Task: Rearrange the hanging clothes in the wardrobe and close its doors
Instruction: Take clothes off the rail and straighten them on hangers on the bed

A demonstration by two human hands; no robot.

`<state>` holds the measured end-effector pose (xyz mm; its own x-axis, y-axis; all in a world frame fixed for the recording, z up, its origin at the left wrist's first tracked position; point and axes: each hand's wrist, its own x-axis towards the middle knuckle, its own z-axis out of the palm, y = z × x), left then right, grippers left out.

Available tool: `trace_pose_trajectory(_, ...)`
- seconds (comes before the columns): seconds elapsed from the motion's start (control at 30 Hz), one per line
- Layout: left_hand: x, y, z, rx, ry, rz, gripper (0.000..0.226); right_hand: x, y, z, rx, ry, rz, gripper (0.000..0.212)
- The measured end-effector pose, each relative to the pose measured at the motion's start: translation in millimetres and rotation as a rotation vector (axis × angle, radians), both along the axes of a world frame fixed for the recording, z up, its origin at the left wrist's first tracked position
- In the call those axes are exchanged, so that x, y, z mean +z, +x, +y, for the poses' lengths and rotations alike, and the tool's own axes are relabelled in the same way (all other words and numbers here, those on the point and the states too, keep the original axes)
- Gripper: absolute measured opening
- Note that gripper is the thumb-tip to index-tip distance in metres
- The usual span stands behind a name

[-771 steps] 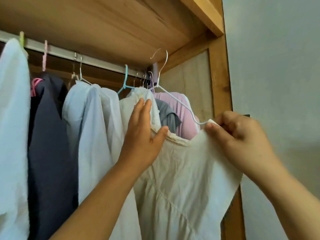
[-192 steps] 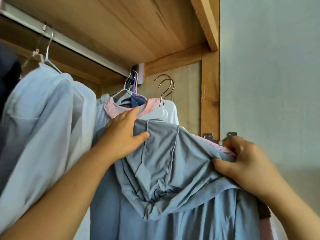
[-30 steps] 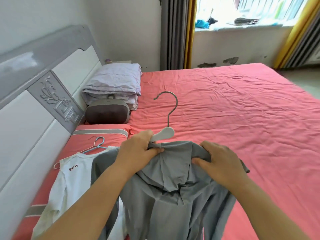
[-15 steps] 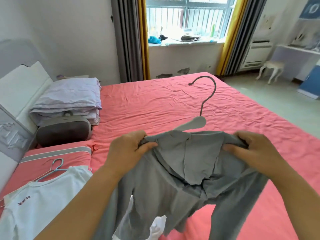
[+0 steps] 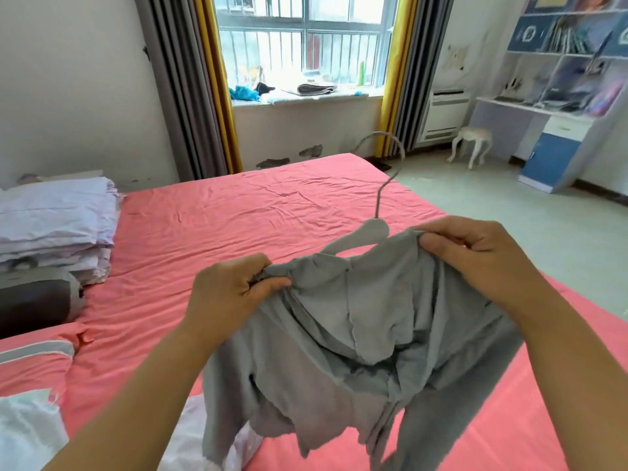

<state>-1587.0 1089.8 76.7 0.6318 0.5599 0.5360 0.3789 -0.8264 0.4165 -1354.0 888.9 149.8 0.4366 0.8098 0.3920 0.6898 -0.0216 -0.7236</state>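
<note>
Head view looks down over a bed (image 5: 238,212) spread with a coral-pink sheet, and everything else is placed from it. Beyond its far edge stand the window (image 5: 302,39) with its grey and yellow curtains, and off its far right corner a desk with shelves (image 5: 560,107) and a small white stool (image 5: 472,141). At the bed's left end sit folded pale lilac bedding (image 5: 51,222) and a dark cushion (image 5: 37,300); a white garment (image 5: 27,433) lies on the bed's near left corner.

Above the bed's near half hangs the grey hooded top (image 5: 356,334), held in the air between both hands — its sleeves and hem droop toward the sheet. The wardrobe is not in view.

The left hand (image 5: 231,297) has its fingers curled round a bunch of the left shoulder, thumb pressed over the cloth. The right hand (image 5: 475,256) pinches the right shoulder seam between thumb and bent fingers.

The white hanger (image 5: 360,236) with its metal hook (image 5: 387,171) pokes out of the neck, tilted to the right.

By my reading, the step in hand is settling this top squarely on its hanger away from the wardrobe. The next move likely calls for both shoulders to be drawn evenly over the hanger arms, then a grip on the hook — only then can it go onto the rail. The doors are yet to be closed.
</note>
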Motion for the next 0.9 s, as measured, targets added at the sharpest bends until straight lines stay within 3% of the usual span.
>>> trace_pose_trajectory(0.2,-6.1,61.7,-14.1,0.129,-0.036,-0.011,0.051,-15.1,89.4,-19.9,-0.124,-0.147,-0.190,0.021)
trace_pose_trajectory(0.27,-7.6,74.7,-20.7,0.145,-0.052,0.000,0.048,-25.1,109.3,-22.8,-0.076,-0.242,-0.238,0.037)
trace_pose_trajectory(0.37,-9.2,88.4,-28.1,0.153,-0.088,-0.003,0.046,-40.3,124.9,-23.9,0.006,-0.205,-0.242,0.050)
trace_pose_trajectory(0.57,3.3,98.1,-48.3,-0.038,-0.112,0.196,0.043,-53.1,128.0,-40.7,-0.051,-0.156,-0.201,0.049)
trace_pose_trajectory(0.73,11.4,72.0,-59.6,-0.069,-0.236,0.070,0.049,-41.4,114.5,-70.6,-0.081,-0.119,-0.183,0.041)
trace_pose_trajectory(0.9,12.1,47.1,-87.6,-0.074,-0.202,0.073,0.043,-18.1,87.2,-108.0,-0.072,-0.136,-0.155,0.038)
